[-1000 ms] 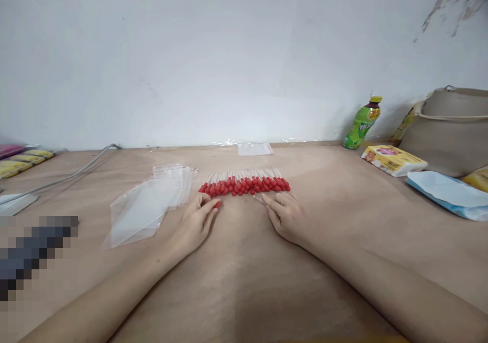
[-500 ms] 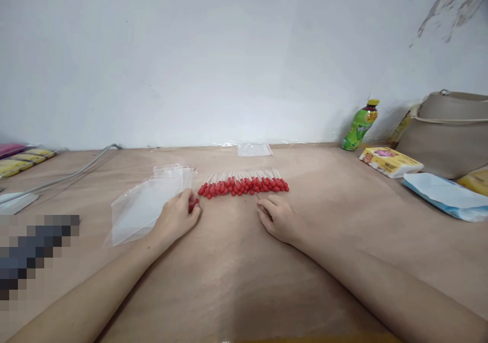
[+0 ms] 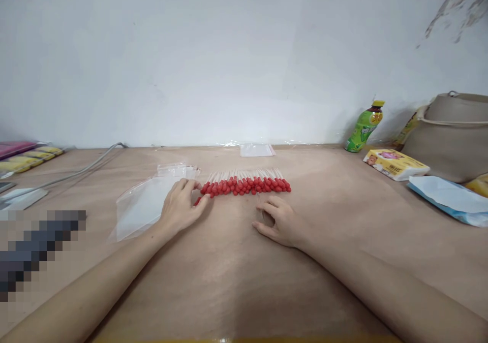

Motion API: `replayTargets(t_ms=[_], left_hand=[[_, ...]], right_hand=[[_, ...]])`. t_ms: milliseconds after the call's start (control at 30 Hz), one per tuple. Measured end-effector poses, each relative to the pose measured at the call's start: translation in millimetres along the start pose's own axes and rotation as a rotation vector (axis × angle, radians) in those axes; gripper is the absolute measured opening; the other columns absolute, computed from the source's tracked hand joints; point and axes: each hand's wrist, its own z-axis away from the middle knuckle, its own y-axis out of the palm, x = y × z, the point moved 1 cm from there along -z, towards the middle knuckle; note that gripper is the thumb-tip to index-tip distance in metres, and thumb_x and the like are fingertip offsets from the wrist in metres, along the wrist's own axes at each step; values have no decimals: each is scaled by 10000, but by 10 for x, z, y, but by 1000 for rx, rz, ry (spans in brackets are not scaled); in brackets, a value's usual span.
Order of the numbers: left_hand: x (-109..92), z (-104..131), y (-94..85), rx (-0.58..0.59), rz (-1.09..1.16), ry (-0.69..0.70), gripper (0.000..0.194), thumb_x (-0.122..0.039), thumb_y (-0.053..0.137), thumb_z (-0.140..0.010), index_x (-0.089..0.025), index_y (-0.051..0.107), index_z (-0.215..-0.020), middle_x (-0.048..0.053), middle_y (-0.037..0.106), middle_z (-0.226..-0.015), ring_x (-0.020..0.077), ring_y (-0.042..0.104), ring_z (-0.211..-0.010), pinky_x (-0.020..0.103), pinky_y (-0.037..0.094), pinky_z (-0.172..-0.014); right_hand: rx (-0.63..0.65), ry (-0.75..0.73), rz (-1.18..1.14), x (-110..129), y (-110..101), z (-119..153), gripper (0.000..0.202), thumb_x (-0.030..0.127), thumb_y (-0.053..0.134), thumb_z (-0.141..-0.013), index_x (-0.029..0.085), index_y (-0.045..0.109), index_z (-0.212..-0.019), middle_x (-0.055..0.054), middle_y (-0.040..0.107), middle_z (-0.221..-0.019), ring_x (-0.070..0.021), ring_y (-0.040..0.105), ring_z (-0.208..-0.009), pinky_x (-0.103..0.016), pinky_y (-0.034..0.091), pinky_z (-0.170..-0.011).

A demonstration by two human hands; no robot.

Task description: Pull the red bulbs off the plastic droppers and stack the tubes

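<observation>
Both bare hands (image 3: 186, 203) low, palms down, fingers curved, forearms converging

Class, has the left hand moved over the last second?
Yes, the left hand has moved left: judged against the pile of clear bags, it now covers more of the pile's right side.

You're at a packing spot: a papered bench (image 3: 213, 292) with clear bags (image 3: 145, 203) against a plain wall (image 3: 213, 63).
</observation>
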Motion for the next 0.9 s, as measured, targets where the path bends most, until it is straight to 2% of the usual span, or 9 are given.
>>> replayTargets(t_ms=[133,267,367,567,667,767,833,900], left_hand=[[-70,-155,20,24,-15,134,233,-395,488,-778,-194,542,-881,49,535,-877,224,514,-871,345,406,-782],[-101,-258,52,92,-76,166,241,-418,498,-763,-192,558,-823,61,544,-871,251,506,-904,373,397,-792],[-97,-264,72,87,-57,172,216,-396,488,-774,-193,560,-783,57,553,-858,247,510,-903,376,388,-793],[-27,-232,125,9,148,-5,227,-401,484,-796,-194,560,-744,27,559,-766,202,525,-781,332,402,-721],[1,-194,123,-140,245,-68,210,-377,487,-809,-186,562,-765,29,561,-789,194,525,-807,321,410,-742],[-49,-97,63,-277,313,29,160,-326,499,-826,-185,571,-843,36,566,-861,186,525,-881,332,409,-817],[-132,-10,14,-241,348,157,142,-298,502,-836,-195,587,-884,42,573,-900,183,526,-909,342,409,-842],[-232,72,-12,-125,372,286,131,-273,506,-840,-205,603,-897,43,585,-898,178,533,-895,346,417,-830]], right_hand=[[-66,-30,-103,-23,-33,25,333,332,617,-742,158,564,-1020,-94,486,-980,-173,499,-845,-319,472,-737],[-104,-91,-121,-41,-68,51,310,312,618,-740,174,569,-1013,-98,459,-1029,-165,491,-847,-324,476,-740],[-108,-112,-102,-46,-76,61,297,318,619,-738,181,578,-998,-100,456,-1041,-168,484,-848,-335,476,-739],[-131,-112,-83,-41,-77,50,259,299,607,-744,185,582,-976,-99,470,-1024,-182,490,-877,-348,475,-745],[-161,-107,-78,-40,-74,44,248,289,595,-750,191,575,-976,-96,484,-1010,-194,501,-902,-354,479,-754],[-246,-67,-46,-32,-88,39,313,264,573,-759,196,543,-1063,-101,497,-1024,-215,504,-973,-377,474,-818],[-338,-14,3,-20,-117,39,451,274,570,-761,198,467,-1194,-119,486,-1108,-242,483,-1057,-413,447,-894],[-432,15,73,-6,-154,44,604,321,585,-759,193,360,-1304,-143,440,-1221,-275,447,-1132,-447,411,-951]])
